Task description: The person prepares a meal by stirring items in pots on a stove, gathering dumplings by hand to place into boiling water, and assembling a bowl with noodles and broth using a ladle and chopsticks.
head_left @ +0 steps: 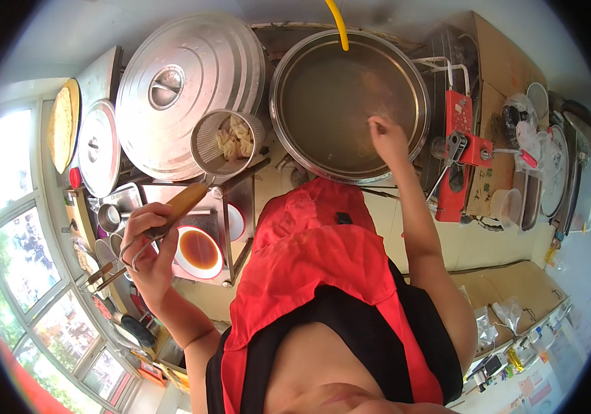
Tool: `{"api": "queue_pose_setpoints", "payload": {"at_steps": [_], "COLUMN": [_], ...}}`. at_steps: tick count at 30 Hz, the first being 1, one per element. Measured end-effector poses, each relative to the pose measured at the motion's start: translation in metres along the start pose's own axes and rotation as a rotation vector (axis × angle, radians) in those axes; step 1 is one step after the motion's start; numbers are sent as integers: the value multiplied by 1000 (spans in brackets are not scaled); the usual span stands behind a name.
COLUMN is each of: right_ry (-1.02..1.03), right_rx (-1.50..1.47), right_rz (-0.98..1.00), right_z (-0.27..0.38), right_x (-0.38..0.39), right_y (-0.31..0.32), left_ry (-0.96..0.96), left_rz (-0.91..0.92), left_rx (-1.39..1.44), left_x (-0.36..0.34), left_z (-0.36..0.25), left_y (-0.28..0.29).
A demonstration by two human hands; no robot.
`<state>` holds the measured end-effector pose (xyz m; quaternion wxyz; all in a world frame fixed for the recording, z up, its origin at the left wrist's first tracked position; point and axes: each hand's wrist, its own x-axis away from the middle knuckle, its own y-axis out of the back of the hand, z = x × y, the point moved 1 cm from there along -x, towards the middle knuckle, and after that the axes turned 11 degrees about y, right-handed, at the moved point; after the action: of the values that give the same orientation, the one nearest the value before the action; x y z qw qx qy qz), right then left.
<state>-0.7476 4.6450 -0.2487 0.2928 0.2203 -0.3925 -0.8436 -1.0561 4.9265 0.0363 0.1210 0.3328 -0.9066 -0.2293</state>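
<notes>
My left hand point(149, 245) grips the wooden handle point(186, 203) of a round mesh strainer point(202, 145) and also some thin metal utensil whose form I cannot make out. Pale, crumpled food pieces point(233, 138) sit in the strainer, which is held beside a large metal lid point(143, 103). My right hand point(386, 136) is over the big steel pot point(326, 96) of cloudy liquid, fingers curled together; what they hold, if anything, is too small to tell. Below the strainer's handle, a white bowl of brown broth point(199, 250) rests on a metal surface.
A yellow hose point(340, 27) hangs into the pot. Red metal equipment point(457, 179), cardboard point(488, 69) and a plastic container point(506, 207) are at right. A smaller lid point(95, 169), steel cups point(109, 217) and windows point(26, 248) line the left side.
</notes>
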Motion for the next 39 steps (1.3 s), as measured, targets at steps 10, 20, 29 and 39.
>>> {"api": "queue_pose_setpoints", "payload": {"at_steps": [10,20,29,39], "right_ry": [-145,-258,-314,-384], "right_rx": [-568,-517,-601,-596], "right_rz": [157,-328,-439,-347], "right_z": [9,21,26,19], "right_x": [41,63,106,110], "right_y": [-29,75,95,88], "left_ry": [-85,-120,147,-152], "left_rz": [124,413,655,648], "left_rx": [51,48,-124,-785], "left_x": [-40,-106,-154,-161], "left_z": [-21,-10,86,166], "left_y": [-42,-133,-236,-249]}}
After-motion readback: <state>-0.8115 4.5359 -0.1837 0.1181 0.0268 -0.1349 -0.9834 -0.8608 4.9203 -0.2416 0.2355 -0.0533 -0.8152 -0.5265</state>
